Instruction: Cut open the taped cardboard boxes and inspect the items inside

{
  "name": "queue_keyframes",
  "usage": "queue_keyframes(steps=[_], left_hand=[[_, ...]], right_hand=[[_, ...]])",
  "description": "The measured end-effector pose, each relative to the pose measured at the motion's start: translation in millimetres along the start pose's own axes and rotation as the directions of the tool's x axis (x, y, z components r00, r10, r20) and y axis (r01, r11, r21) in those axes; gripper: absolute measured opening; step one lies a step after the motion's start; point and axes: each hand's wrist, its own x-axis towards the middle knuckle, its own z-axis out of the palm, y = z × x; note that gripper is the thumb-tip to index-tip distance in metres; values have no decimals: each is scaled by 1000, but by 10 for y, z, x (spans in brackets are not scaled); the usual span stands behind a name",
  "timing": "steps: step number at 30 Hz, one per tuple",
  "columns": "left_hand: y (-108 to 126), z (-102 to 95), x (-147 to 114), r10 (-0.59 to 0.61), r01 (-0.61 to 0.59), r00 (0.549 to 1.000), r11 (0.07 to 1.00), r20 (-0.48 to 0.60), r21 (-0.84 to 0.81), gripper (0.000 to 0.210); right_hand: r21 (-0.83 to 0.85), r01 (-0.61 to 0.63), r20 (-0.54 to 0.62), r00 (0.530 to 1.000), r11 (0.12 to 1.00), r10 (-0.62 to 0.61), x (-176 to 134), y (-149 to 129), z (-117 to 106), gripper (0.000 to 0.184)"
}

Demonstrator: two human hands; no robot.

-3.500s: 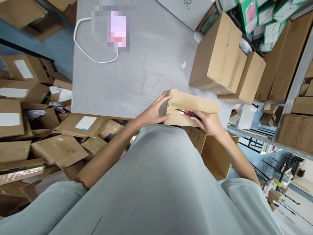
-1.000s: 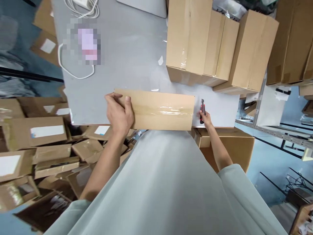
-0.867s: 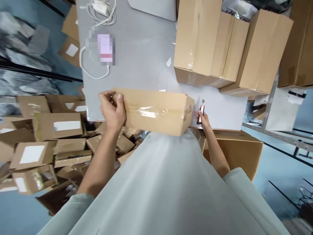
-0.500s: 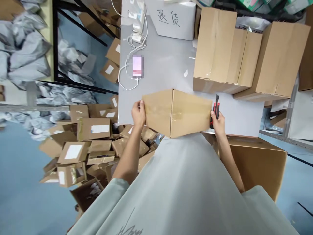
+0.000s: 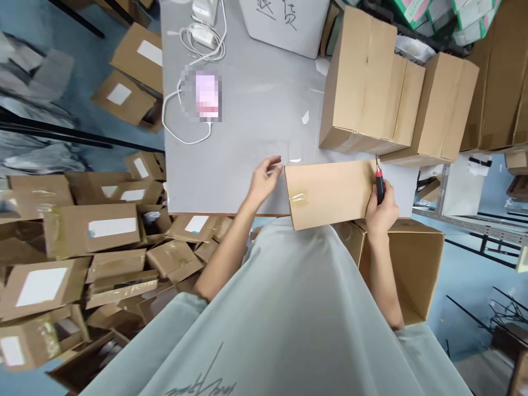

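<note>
The step in hand looks like handling and positioning one carton (image 5: 330, 192), cutter at the ready, with no cut being made. The carton is over the near edge of the counter (image 5: 251, 137), in front of the person's shirt (image 5: 292, 308); whether it rests there or is held up cannot be told. The right hand (image 5: 381, 214) is closed around one cutter (image 5: 380, 186), tip pointing away from the body, and also steadies the carton's right end. The left hand (image 5: 266, 179) is loosely spread and holds nothing, its fingertips just beside the carton's left edge. A cut from here would call for a firm left grip, the taped seam facing the cutter, and fingers clear of the blade's line. Counted, there is one strip of tape (image 5: 299, 198) visible on the carton, one lit device (image 5: 207, 96), blurred out, and one paper scrap (image 5: 305, 117). At least two standing boxes (image 5: 363, 77) are at the right, seams making the exact number unclear. One open box (image 5: 416, 264) sits below the counter; the discarded-looking pile (image 5: 111, 220) at the left overlaps too much to count.
</note>
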Motion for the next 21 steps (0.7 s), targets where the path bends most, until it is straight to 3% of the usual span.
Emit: queue_keyframes(steps=[4, 6, 9, 12, 16, 18, 21], left_hand=[[518, -430, -88, 138, -124, 983, 986, 125, -113, 49], [708, -526, -118, 171, -153, 960, 984, 223, -95, 45], [810, -559, -127, 183, -159, 937, 982, 299, -104, 40], [776, -546, -115, 201, -166, 932, 976, 300, -140, 35], [737, -542, -96, 233, -187, 924, 967, 305, -170, 29], [739, -546, -80, 230, -188, 922, 969, 310, -161, 26], [738, -545, -39, 229, -187, 920, 970, 318, -156, 22]], right_hand=[[-29, 81, -99, 992, 996, -83, -45, -54, -32, 48], [-67, 79, -154, 984, 995, -89, -70, -106, -168, 48], [-71, 32, -186, 982, 997, -45, -250, -316, -459, 48], [62, 40, 31, 999, 997, -42, -597, -686, -695, 49], [253, 55, 342, 929, 966, -142, -1050, -1199, -743, 50], [258, 77, 397, 900, 963, -179, -1182, -1378, -685, 50], [165, 135, 403, 895, 977, -192, -1256, -1531, -602, 51]])
